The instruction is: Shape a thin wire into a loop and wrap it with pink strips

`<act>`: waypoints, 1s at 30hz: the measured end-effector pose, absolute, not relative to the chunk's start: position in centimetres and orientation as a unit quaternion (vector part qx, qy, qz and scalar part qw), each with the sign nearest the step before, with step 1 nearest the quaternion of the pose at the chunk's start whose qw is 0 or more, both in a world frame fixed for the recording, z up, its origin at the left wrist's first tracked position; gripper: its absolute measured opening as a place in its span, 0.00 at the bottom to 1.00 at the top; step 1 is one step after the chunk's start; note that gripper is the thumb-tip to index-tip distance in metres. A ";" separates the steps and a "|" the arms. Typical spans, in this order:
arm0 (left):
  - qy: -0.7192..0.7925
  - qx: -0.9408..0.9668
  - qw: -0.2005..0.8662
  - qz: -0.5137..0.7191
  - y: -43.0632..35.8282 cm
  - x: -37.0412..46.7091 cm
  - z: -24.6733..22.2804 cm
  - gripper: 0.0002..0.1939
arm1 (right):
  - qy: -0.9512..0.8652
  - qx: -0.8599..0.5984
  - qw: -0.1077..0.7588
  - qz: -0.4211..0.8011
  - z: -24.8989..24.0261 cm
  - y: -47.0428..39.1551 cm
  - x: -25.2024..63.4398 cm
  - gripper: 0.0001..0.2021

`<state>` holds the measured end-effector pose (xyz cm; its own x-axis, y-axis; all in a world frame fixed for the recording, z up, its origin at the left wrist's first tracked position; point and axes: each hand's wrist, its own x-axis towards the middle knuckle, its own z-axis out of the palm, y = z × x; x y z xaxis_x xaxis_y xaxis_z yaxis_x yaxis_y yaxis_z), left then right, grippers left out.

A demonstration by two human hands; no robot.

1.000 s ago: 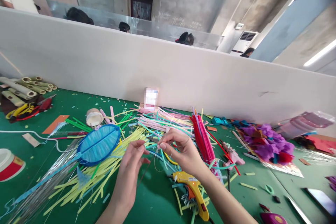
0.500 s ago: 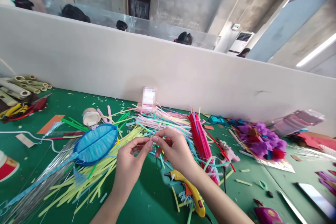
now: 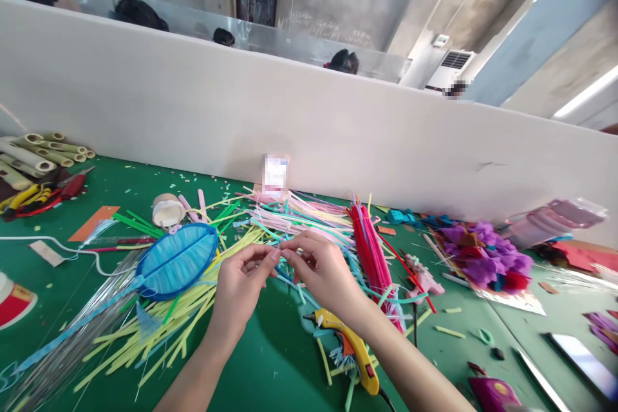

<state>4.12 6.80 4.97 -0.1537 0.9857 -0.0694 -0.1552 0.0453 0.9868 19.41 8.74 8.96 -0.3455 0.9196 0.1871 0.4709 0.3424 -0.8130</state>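
Observation:
My left hand (image 3: 244,280) and my right hand (image 3: 322,270) meet over the middle of the green table, thumbs and forefingers pinched close together. Whatever lies between the fingertips is too small to make out. Left of my left hand lies a blue leaf-shaped piece (image 3: 177,262) with a dark rim and a long wrapped stem. Yellow-green pipe cleaners (image 3: 159,328) spread beneath it. Below my right wrist rests a yellow hot glue gun (image 3: 350,347). Pink and teal pipe cleaners (image 3: 304,219) lie just beyond my fingers, with a red-pink bundle of pipe cleaners (image 3: 371,251) to their right.
Bamboo tubes (image 3: 46,153) and yellow-handled pliers (image 3: 29,198) sit at the far left. Purple crumpled paper (image 3: 485,254), a pink clear bottle (image 3: 555,219) and a phone (image 3: 586,364) are on the right. A white partition (image 3: 203,100) stands behind; people's heads show beyond it.
My hands stay pinched together at nearly the same spot, with slight finger movement. The camera view has shifted a little; the objects on the table keep their places.

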 end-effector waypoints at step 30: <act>0.508 0.306 0.540 0.598 7.4 1.3 3.6 0.16 | -0.785 -0.512 0.329 0.112 9.4 6.7 25.0 0.08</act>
